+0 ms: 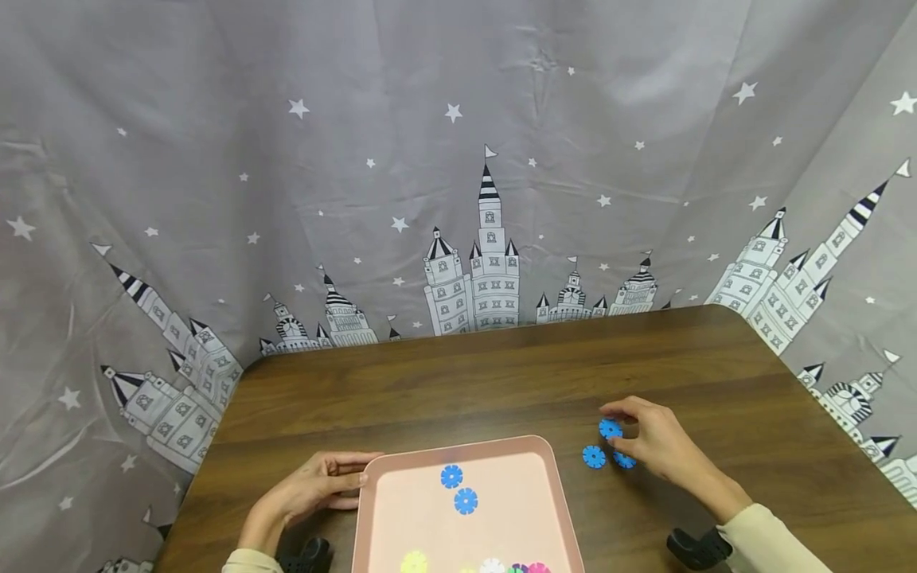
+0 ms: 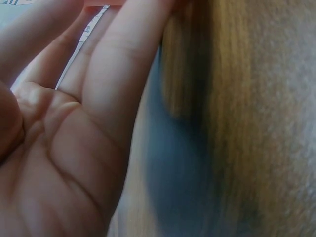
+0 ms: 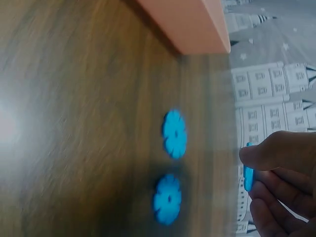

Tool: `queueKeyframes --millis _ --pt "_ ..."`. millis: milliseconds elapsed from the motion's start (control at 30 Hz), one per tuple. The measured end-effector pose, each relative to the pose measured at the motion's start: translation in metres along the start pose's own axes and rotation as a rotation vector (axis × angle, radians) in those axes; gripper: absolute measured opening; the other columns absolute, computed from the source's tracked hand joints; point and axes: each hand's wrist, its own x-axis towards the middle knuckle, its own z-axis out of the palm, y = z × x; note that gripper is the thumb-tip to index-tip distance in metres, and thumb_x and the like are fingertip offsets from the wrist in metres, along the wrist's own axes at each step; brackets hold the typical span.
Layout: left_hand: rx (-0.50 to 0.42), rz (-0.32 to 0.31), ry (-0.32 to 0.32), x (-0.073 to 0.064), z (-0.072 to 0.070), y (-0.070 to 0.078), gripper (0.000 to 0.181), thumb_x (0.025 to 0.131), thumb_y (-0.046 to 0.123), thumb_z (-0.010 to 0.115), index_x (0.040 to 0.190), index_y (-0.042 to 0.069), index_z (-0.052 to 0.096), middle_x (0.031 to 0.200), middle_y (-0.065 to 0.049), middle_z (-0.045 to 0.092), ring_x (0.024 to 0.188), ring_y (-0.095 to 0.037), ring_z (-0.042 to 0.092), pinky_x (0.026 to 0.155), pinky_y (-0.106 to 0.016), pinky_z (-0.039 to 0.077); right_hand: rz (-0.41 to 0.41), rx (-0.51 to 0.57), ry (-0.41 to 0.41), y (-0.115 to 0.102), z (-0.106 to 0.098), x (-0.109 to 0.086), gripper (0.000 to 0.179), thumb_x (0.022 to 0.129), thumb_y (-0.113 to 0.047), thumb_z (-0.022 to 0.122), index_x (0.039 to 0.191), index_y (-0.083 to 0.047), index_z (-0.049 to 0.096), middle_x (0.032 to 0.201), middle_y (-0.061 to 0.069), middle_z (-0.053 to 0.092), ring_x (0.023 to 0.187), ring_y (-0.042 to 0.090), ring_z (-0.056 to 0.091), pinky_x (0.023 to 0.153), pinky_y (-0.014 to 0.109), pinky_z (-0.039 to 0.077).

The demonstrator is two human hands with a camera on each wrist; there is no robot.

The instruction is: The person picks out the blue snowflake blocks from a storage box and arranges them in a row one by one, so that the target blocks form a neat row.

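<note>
My right hand [image 1: 662, 442] pinches a blue notched disc [image 1: 610, 429] between thumb and fingers. In the right wrist view that disc [image 3: 248, 170] is seen edge-on, raised off the table. Below the hand lie two more blue discs [image 1: 594, 457], one partly hidden by the hand in the head view. At the far left corner of a pink tray [image 1: 458, 452], my left hand [image 1: 315, 485] holds the rim, thumb at the edge and fingers along the outer wall. Two flower-like blue discs [image 1: 466, 501] lie inside the tray. The left wrist view shows mostly the palm [image 2: 69, 148].
Yellow [image 1: 414, 563], white [image 1: 492, 566] and pink [image 1: 538, 567] pieces lie at the tray's near side, cut off by the frame. The brown wooden table [image 1: 430, 382] ends at a grey curtain [image 1: 401, 159] printed with castles and stars. Dark straps sit at both wrists.
</note>
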Motion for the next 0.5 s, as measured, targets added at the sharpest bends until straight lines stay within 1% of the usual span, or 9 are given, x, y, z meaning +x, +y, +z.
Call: queueKeyframes --millis 100,267,500 --pt "-0.006 -0.005 0.003 0.000 0.000 0.001 0.040 0.101 0.003 0.051 0.141 -0.004 0.049 0.130 -0.009 0.063 0.114 -0.017 0.060 0.091 -0.041 0.054 0.000 -0.017 0.016 0.007 -0.002 -0.003 0.036 0.074 0.001 0.082 0.108 -0.002 0.071 0.103 0.003 0.069 0.093 0.025 0.066 0.078 0.042 0.057" --pt "-0.013 0.003 -0.010 0.000 0.000 0.000 0.041 0.102 0.003 0.050 0.142 -0.006 0.047 0.131 -0.009 0.062 0.115 -0.017 0.059 0.092 -0.041 0.053 0.006 -0.056 0.024 0.019 -0.007 -0.009 0.037 0.072 0.001 0.082 0.107 -0.002 0.071 0.102 0.005 0.069 0.090 0.026 0.066 0.075 0.039 0.056" --pt "-0.011 0.010 -0.009 0.000 0.000 -0.001 0.041 0.102 0.002 0.049 0.142 -0.007 0.045 0.133 -0.011 0.061 0.116 -0.018 0.059 0.092 -0.042 0.053 0.037 -0.090 0.047 0.037 -0.013 -0.018 0.036 0.070 0.002 0.082 0.105 -0.001 0.072 0.099 0.006 0.070 0.090 0.028 0.067 0.076 0.042 0.056"
